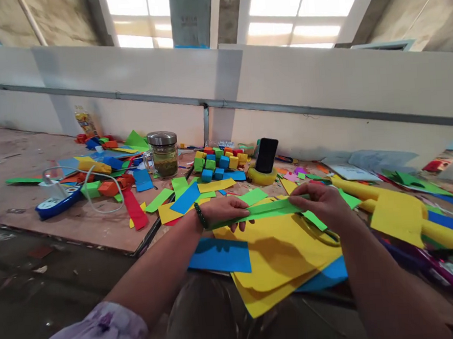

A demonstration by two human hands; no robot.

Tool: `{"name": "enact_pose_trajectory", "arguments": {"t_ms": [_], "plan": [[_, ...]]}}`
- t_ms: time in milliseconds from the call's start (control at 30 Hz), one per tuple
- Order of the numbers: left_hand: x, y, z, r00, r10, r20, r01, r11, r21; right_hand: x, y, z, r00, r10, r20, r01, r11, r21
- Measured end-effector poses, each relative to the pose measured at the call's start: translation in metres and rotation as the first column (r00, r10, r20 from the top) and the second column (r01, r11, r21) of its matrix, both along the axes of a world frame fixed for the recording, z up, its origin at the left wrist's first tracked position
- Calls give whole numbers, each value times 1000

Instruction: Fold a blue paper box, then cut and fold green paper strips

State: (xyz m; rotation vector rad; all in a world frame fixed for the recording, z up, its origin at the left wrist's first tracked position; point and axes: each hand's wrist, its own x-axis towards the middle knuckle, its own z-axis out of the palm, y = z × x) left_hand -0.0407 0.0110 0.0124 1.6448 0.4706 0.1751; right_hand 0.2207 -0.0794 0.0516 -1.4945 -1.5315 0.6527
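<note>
A long green strip of craft foam or paper (273,208), with a lengthwise crease, is stretched between my two hands above the table. My left hand (229,212) grips its left part, thumb on top and fingers beneath. At its right end my right hand (320,199) pinches it between thumb and fingers. Below the strip lie large yellow sheets (277,253), with a blue piece (220,255) at their left. A pair of scissors (324,233), partly hidden, rests on the yellow sheets near my right hand.
Small coloured cubes (214,164) stand behind, beside a phone (266,156) propped on a yellow roll (262,176). A lidded glass mug (164,155) and a blue-white power strip (57,202) with a cable are leftward. A yellow inflated-looking object (397,207) lies right.
</note>
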Motion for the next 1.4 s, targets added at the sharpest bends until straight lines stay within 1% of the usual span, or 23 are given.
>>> {"name": "enact_pose_trajectory", "arguments": {"t_ms": [33,100,167,200,267,333,433,533,633,700,800,900,1067,1133,1200,1267,1400], "plan": [[0,0,0,997,-54,-50,56,998,43,1,-7,-3,995,65,79,-59,996,-68],[2,1,-2,977,-159,-138,176,977,120,-2,-19,-11,962,212,172,-170,958,-229],[9,0,-6,954,-223,-200,265,941,211,-12,-27,-20,916,313,251,-219,915,-340],[12,-1,-7,945,-241,-219,293,924,246,-18,-29,-23,892,342,296,-226,904,-364],[19,-4,-10,933,-260,-249,328,899,290,-30,-29,-27,841,392,372,-247,891,-380],[24,-8,-10,921,-252,-298,346,881,323,-39,-27,-28,794,453,406,-287,868,-406],[27,-13,-8,921,-170,-350,312,860,404,-45,-23,-28,728,522,444,-317,831,-458],[26,-17,-7,935,-86,-344,250,849,465,-46,-20,-30,696,541,473,-305,819,-487],[24,-19,-9,939,-14,-345,203,829,521,-47,-18,-33,695,558,454,-310,801,-512],[23,-20,-12,938,14,-345,184,826,533,-48,-18,-33,694,567,444,-310,792,-526],[23,-19,-15,941,24,-339,171,829,533,-50,-19,-30,676,569,469,-282,787,-548],[22,-18,-17,949,8,-315,179,811,558,-53,-21,-28,652,561,510,-246,793,-558],[17,-15,-15,945,-53,-323,243,775,583,-51,-25,-34,648,524,553,-206,819,-535],[14,-14,-15,942,-65,-329,262,754,603,-49,-27,-37,646,521,559,-206,823,-529],[10,-14,-17,948,-67,-310,261,722,641,-48,-30,-39,626,512,588,-205,836,-509],[5,-14,-19,957,-76,-279,254,684,684,-49,-33,-40,586,493,643,-210,859,-467],[-5,-16,-20,967,-79,-244,240,607,758,-53,-41,-43,482,451,751,-235,892,-385]]}}
